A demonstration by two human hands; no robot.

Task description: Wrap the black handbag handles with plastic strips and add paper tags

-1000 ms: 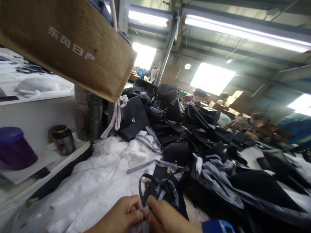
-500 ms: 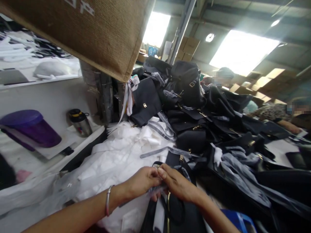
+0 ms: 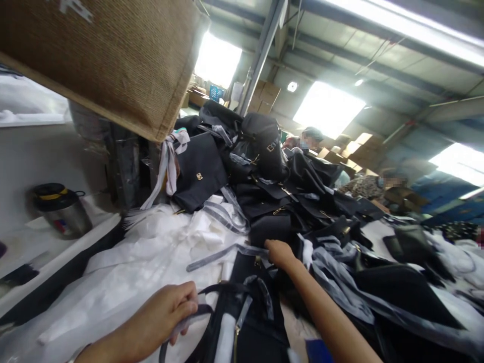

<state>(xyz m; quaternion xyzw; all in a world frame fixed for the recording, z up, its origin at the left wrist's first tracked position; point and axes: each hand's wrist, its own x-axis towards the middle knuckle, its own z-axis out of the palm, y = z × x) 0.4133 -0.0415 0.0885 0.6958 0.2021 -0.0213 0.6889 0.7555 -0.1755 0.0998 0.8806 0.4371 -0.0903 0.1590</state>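
observed left hand point(image 3: 170, 311) at lower left of centre, with grip clenched around dark strap point(image 3: 202, 310). recorded black bag point(image 3: 260, 330) just right of left hand, lying at bottom centre, with gold zipper point(image 3: 236, 335) and strip of white wrapping point(image 3: 226, 333) running lengthwise along upper face. observed right hand point(image 3: 282, 254) farther forward, near upper end of black bag, with fingers curled at right end of grey-sheathed strap point(image 3: 212, 257). cannot tell whether grasping or merely touching there. found white sheeting point(image 3: 124, 282) spread beneath and beyond left hand, reaching up to pile of black bags point(image 3: 264, 199), loosely heaped, bearing gold fittings point(image 3: 199, 176). noted grey film point(image 3: 340, 280) draped over bags to right of right hand. noted blue item point(image 3: 318, 351) at bottom edge, right of black bag, too cropped to identify. at left, listed black-lidded steel flask point(image 3: 62, 212), slanted in view, on white ledge point(image 3: 100, 231). at upper left, recorded brown woven-fabric item point(image 3: 113, 65), tilted, with partly cropped white lettering point(image 3: 77, 7). beyond pile of black bags, to right, sighted two co-workers point(image 3: 361, 187), mostly hidden, with cardboard boxes point(image 3: 266, 95) stacked farther back.
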